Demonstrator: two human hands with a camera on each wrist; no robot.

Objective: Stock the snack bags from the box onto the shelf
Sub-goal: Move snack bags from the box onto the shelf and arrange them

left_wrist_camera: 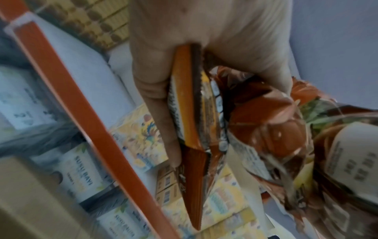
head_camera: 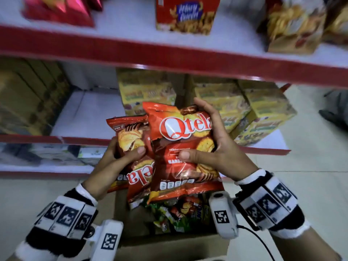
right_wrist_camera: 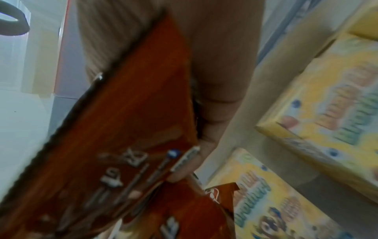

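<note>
Two red Qtela snack bags are held in front of the lower shelf (head_camera: 84, 110). My right hand (head_camera: 212, 147) grips the upright front bag (head_camera: 180, 147), thumb on its face and fingers wrapped behind its right edge. My left hand (head_camera: 120, 155) grips the second bag (head_camera: 135, 159), which is upside down and partly behind the first. In the left wrist view my thumb (left_wrist_camera: 155, 90) presses on the bag edge (left_wrist_camera: 192, 145). The right wrist view is filled by the bag's back (right_wrist_camera: 122, 145). Below the hands, the cardboard box (head_camera: 169, 243) holds more snack bags (head_camera: 180, 213).
Yellow cartons (head_camera: 263, 113) stand on the lower shelf's right half, and brown packs (head_camera: 28, 95) on its left, with bare white shelf between them. The upper shelf (head_camera: 169, 53) carries red and orange boxes. White cartons (left_wrist_camera: 81, 174) sit on the bottom level.
</note>
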